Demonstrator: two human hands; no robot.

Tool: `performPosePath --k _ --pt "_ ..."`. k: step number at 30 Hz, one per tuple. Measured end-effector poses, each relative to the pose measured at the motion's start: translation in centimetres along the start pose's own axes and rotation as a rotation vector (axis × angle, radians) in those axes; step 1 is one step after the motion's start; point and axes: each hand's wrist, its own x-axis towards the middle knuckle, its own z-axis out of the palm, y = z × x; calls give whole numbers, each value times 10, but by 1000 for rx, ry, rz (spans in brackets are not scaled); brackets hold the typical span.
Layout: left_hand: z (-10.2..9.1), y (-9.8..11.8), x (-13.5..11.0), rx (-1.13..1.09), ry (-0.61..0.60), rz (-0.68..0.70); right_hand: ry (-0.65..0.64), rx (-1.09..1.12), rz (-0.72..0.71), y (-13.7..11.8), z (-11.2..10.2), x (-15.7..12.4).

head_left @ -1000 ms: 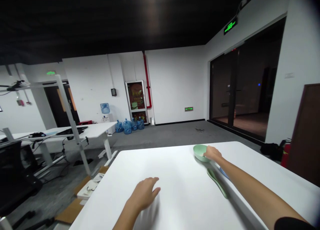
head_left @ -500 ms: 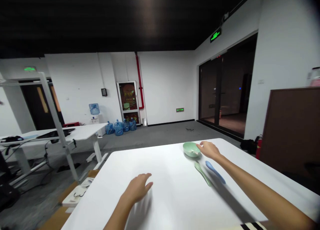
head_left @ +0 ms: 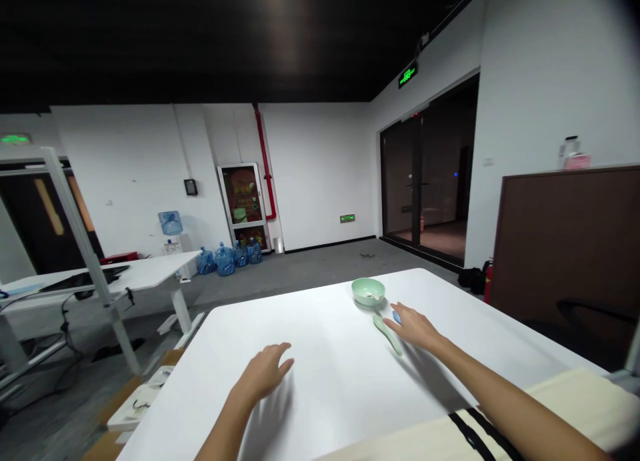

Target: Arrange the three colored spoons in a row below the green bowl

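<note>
My right hand [head_left: 414,327] reaches over the blue spoon [head_left: 397,317], fingers stretched and thumb apart. Only the spoon's tip shows between thumb and forefinger; the rest is hidden under the hand, and I cannot tell whether they touch. Just left of the thumb lies a pale green spoon [head_left: 387,336] on the white table [head_left: 330,367]. Beyond both spoons stands a green bowl [head_left: 369,293], with a small pale piece like a spoon inside it. Over the left part of the table hovers my left hand [head_left: 264,373], open and holding nothing.
A cream cloth with black stripes [head_left: 560,397] is at the near right edge. A brown cabinet [head_left: 565,247] stands to the right. Another white desk [head_left: 150,274] is at the left, with blue water bottles [head_left: 225,259] on the floor beyond.
My right hand has left the bowl's rim and come nearer, over the blue spoon. The view has turned slightly right. My left hand stays open above the table.
</note>
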Motion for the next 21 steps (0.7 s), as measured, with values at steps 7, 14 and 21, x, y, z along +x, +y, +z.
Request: performPosePath --k 7,14,21 --pt "-1 0 -1 -9 -7 1 1 36 -11 1 0 0" --pt "1 -3 0 -4 5 -7 0 25 -8 -3 -7 6" --pt "6 -5 3 -26 24 12 21 -70 72 -19 -30 65"
